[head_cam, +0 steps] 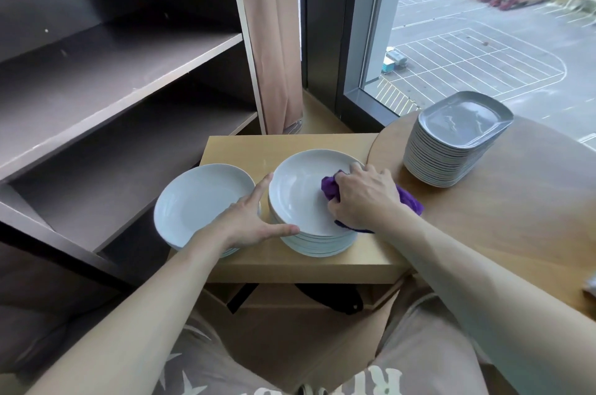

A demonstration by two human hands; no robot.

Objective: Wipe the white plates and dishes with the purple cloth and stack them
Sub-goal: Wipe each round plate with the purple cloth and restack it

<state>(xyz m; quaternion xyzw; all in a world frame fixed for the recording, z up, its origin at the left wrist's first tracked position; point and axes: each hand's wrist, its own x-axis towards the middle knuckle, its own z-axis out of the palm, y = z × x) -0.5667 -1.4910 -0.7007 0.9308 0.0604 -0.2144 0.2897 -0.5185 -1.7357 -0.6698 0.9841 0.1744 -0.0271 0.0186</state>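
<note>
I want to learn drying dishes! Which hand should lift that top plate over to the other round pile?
Probably the left hand: it is empty, already touches the rim of the top plate, and sits next to the other pile. The right hand grips the purple cloth.

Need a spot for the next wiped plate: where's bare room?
Free: the round wooden table in front of the pale rectangular dish stack, and the back strip of the small oblong wooden table. Crowded: its middle, where two round white plate stacks flank the left hand.
</note>
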